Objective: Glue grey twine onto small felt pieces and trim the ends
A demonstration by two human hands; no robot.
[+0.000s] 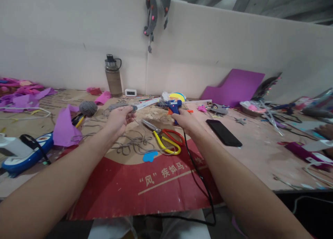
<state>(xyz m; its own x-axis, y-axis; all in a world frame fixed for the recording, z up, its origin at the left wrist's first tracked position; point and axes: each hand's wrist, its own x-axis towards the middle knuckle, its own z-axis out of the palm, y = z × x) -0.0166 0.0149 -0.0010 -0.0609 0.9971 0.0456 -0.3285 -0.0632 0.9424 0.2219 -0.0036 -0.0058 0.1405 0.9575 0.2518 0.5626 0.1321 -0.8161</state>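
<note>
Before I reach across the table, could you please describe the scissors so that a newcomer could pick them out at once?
Start at the large red-and-tan cardboard spread in front of the person. On it, between the left hand and the right hand and a little nearer the wearer, are the scissors. Unlike the flat blue scrap beside them, they have one red and one yellow handle loop.

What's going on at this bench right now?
A person's right hand grips a blue glue gun, its black cord trailing over the table edge. The left hand pinches a small grey piece, too small to identify; gun and left hand are apart. Between the forearms, scissors and loose grey yarn lie on cardboard. A phone lies to the right.
</note>
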